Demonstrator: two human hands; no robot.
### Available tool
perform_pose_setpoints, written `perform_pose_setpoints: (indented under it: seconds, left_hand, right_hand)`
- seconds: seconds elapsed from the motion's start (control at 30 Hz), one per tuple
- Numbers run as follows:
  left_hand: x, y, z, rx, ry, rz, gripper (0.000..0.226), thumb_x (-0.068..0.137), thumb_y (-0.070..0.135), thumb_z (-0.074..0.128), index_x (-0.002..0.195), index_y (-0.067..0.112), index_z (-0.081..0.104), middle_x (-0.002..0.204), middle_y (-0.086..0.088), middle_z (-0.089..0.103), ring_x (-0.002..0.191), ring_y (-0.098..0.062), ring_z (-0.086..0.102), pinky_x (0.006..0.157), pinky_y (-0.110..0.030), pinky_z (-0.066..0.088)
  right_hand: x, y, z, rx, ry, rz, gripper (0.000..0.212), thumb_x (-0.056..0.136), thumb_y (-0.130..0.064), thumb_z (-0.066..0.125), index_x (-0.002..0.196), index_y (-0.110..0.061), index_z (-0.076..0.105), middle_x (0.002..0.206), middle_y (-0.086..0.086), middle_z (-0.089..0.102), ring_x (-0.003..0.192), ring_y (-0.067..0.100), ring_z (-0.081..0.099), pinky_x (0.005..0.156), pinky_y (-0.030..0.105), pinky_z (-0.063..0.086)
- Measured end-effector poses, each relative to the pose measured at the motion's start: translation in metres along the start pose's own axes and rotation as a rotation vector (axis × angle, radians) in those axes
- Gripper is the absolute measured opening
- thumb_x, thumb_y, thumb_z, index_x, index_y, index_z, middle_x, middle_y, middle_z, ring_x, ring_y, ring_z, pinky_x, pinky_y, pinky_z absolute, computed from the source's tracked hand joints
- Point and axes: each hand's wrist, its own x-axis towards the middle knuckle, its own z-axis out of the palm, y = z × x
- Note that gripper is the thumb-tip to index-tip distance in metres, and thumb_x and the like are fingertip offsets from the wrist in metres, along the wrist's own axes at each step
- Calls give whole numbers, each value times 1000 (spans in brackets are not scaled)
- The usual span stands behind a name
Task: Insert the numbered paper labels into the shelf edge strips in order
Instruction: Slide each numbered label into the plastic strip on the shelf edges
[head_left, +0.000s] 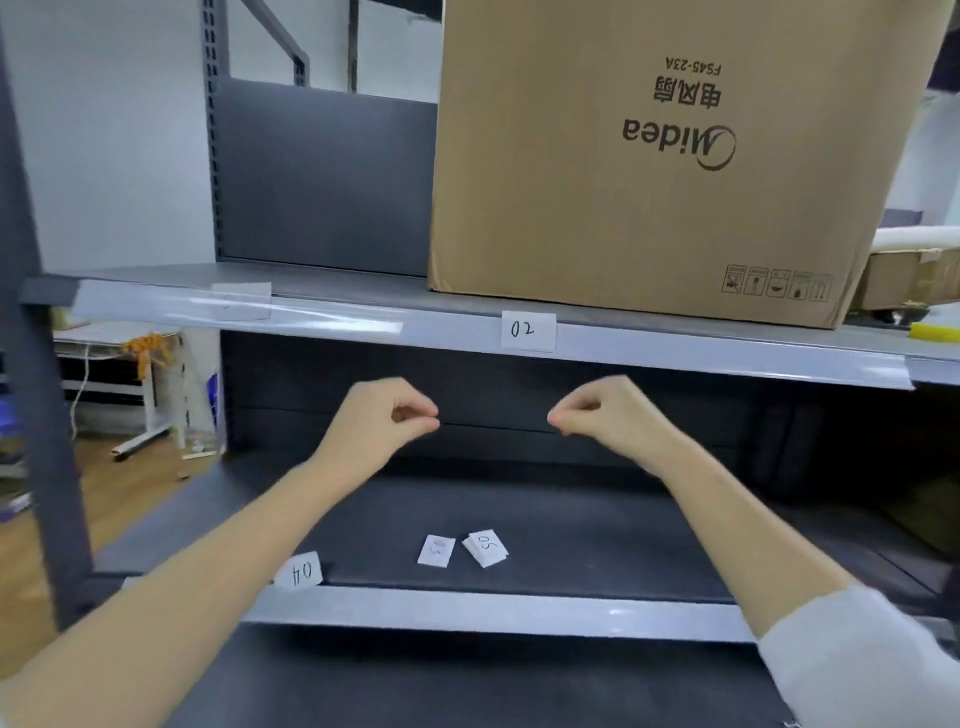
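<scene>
Fingers (415, 415) of the left hand (384, 423) curled in, thumb tip against forefinger, nothing visible between them; fingers (566, 421) of the right hand (608, 410) curled the same way, also holding nothing that shows. Both hands hang in mid-frame, apart from each other, in front of the dark gap between the two shelves and just below the upper strip (675, 351). Label 02 (527, 330) sits in that upper strip at centre frame, its top edge standing above the strip's lip; whether it is fully seated cannot be told. A second slip (241, 296) sits in the strip at upper left, its number unreadable under glare. Label 04 (304, 571) stands at the left end of the lower strip (493, 608), tilted, partly hidden by the left forearm. Two loose lots lie on the lower shelf (597, 530) at lower centre: a faint slip, probably 03 (435, 551), and just beside it a small stack topped by 05 (485, 546). Risks, as judgement: 04 is already placed while 03 lies loose, so order may slip if the next pick is made from the stack rather than the single slip. The faint number invites a misread. The stacked slips may lift together. A forearm sweeping low could knock the tilted 04 out. The cardboard box (649, 182) at upper right stands close to the upper shelf edge; pressing hard on the strip could nudge it.
</scene>
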Motion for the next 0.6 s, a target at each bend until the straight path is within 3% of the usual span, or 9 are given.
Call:
perform_pose_setpoints:
  seconds: [0.07,0.2,0.27,0.37,0.47,0.6]
  left_hand:
    - [-27,-2,11,6,-52,-84,7,75,8,71,78,14,71,73,11,63,66,8,59,62,1,42]
    - [-57,8,12,2,-64,-163,5,77,10,69,81,12,71,77,8,64,74,-7,61,68,-11,45]
    - [-61,14,8,17,-70,-149,4,78,11,68,81,12,71,74,13,62,74,-8,60,69,-13,44]
    - [-61,14,2,25,-83,-125,5,79,11,68,82,12,71,74,14,60,72,-5,59,68,-13,43]
    - [-57,0,-2,20,-92,-130,5,79,11,68,81,12,71,74,12,61,71,-2,58,67,-13,43]
    - [-55,-31,-4,3,-113,-175,4,78,11,68,79,14,71,74,15,61,72,-3,59,66,-12,42]
  right_hand:
    - [-22,10,8,18,-54,27,16,81,-13,66,80,1,73,66,-8,66,67,12,57,66,22,43]
    - [-51,11,15,11,-126,48,16,83,-15,64,83,-2,74,68,-9,65,59,-2,55,45,0,36]
    - [-57,7,18,21,-132,60,16,83,-14,63,83,-2,74,68,-8,65,55,-2,53,40,3,34]
    - [-58,3,29,27,-134,74,16,83,-15,62,80,-4,74,68,-8,65,67,12,54,53,14,40]
    - [-50,0,44,34,-142,102,15,82,-15,62,78,-6,74,69,-7,66,71,15,53,62,22,42]
    - [-32,1,75,47,-168,137,16,82,-12,62,78,0,73,67,-9,64,66,16,50,52,18,37]
